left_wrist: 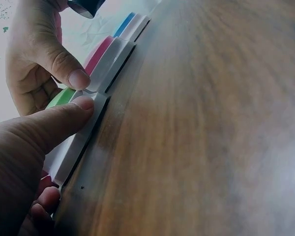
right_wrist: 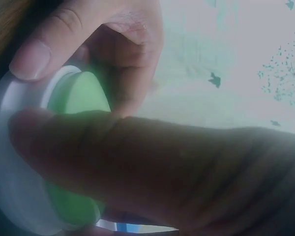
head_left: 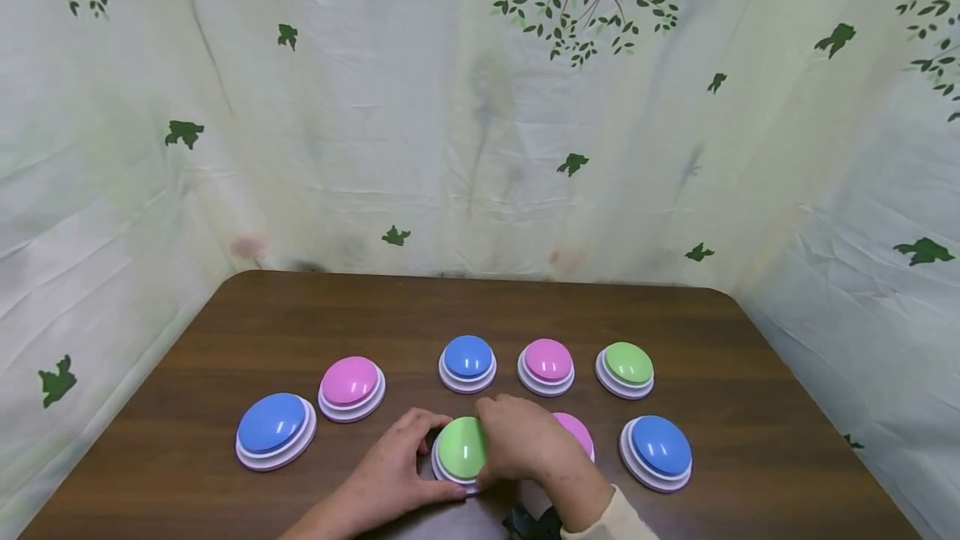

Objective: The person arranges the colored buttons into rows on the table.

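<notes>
A push button with a domed green top (head_left: 459,445) and a white round base sits at the near middle of the table, between both hands. From its left side my left hand (head_left: 390,469) grips the base, thumb along the near edge and fingers round the far side. My right hand (head_left: 525,440) holds its right side, with thumb and fingers at the rim. In the right wrist view, a finger lies across the green dome (right_wrist: 83,93). Just right of it, a pink button (head_left: 577,433) is partly hidden behind my right hand.
On the brown table (head_left: 360,307) stand more buttons: blue (head_left: 272,425) and pink (head_left: 350,383) at the left, blue (head_left: 467,359), pink (head_left: 547,362) and green (head_left: 628,365) behind, blue (head_left: 661,447) at the right. A leaf-printed white curtain (head_left: 450,107) encloses the far sides.
</notes>
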A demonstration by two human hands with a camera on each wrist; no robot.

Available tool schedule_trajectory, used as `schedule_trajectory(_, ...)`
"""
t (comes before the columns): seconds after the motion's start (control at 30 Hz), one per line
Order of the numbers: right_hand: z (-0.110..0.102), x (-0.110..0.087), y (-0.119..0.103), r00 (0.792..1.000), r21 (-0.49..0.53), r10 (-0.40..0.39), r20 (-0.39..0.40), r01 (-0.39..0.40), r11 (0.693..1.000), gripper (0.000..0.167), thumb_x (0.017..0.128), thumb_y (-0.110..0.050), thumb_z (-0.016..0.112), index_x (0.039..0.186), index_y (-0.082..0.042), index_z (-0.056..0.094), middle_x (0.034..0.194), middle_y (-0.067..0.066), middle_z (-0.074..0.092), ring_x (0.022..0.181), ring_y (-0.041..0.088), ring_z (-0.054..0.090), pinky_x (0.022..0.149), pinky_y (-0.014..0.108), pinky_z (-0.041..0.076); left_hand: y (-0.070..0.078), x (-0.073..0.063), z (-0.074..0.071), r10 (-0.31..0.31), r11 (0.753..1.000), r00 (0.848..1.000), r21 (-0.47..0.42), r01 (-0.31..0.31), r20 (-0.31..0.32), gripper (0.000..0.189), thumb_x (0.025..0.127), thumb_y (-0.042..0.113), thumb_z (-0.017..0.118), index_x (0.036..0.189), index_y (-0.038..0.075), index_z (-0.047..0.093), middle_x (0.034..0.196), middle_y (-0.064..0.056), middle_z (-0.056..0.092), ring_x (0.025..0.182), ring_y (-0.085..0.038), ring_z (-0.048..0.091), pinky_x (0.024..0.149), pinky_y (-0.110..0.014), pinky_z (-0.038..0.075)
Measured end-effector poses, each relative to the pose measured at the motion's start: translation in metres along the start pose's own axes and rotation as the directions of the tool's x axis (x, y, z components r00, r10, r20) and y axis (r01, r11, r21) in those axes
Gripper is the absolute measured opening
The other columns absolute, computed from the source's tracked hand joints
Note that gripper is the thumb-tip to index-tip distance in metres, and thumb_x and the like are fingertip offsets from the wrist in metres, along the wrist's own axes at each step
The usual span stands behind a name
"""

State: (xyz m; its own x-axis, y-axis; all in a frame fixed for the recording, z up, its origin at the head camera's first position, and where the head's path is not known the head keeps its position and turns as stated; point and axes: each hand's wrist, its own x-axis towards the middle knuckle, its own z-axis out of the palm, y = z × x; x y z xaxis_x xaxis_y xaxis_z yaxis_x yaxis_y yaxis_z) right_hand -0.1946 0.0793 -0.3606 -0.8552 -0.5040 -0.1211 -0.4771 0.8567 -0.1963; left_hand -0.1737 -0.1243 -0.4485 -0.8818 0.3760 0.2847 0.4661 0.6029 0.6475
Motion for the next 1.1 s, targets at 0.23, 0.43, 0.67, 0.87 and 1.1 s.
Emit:
schedule_trajectory(0.23,-0.002,0.008,-0.016,0.998,-0.049,-0.011,-0.067,0.008,0.999,0.063,0.065,-0.056,0.089,0.107,-0.014,0.069,0.099,0.001,0.068,0.090,0.021,0.056,0.078,0.033,0.049,-0.004,0.001,-0.031,0.039,0.998,0.994,0.048,-0.045,0.106,0.078,0.072,0.050,0.090,0.132,0.011,0.062,0.119,0.005,0.063,0.096,-0.007,0.057,0.083,-0.026,0.053)
schedule_trajectory(0.43,0.003,0.030,-0.050,0.980,-0.092,-0.017,-0.199,-0.002,0.996,0.055,0.080,-0.056,0.079,0.109,-0.011,0.071,0.105,0.006,0.073,0.100,0.027,0.065,0.085,0.038,0.055,-0.015,0.007,-0.082,0.025,0.951,0.999,0.309,-0.012,-0.041,0.063,0.072,0.038,0.092,0.123,0.011,0.068,0.117,-0.002,0.070,0.105,-0.024,0.061,0.091,-0.043,0.053)
schedule_trajectory(0.67,0.024,0.073,-0.093,0.953,0.029,0.111,-0.281,-0.107,0.994,0.048,0.081,-0.048,0.083,0.106,-0.009,0.072,0.095,0.006,0.071,0.089,0.023,0.068,0.075,0.033,0.055,-0.035,0.007,-0.118,-0.147,0.889,0.979,0.414,0.195,-0.144,0.076,0.063,0.035,0.096,0.127,0.007,0.066,0.117,-0.014,0.064,0.100,-0.033,0.051,0.083,-0.046,0.043)
schedule_trajectory(0.87,0.043,0.097,-0.111,0.922,0.186,0.243,-0.300,-0.193,0.963,0.062,0.073,-0.048,0.088,0.111,-0.004,0.067,0.096,0.011,0.065,0.082,0.026,0.066,0.072,0.033,0.055,-0.044,0.013,-0.123,-0.226,0.860,0.971,0.452,0.239,-0.082,0.075,0.066,0.045,0.092,0.122,0.001,0.068,0.116,-0.018,0.069,0.097,-0.034,0.052,0.081,-0.049,0.041)
schedule_trajectory(1.1,0.049,0.107,-0.107,0.924,0.266,0.242,-0.295,-0.163,0.950,0.065,0.070,-0.052,0.090,0.108,-0.004,0.069,0.094,0.011,0.064,0.087,0.025,0.064,0.077,0.034,0.055,-0.051,0.013,-0.128,-0.268,0.850,0.963,0.460,0.256,-0.041,0.075,0.064,0.048,0.093,0.116,0.000,0.069,0.110,-0.017,0.072,0.094,-0.030,0.054,0.077,-0.048,0.042)
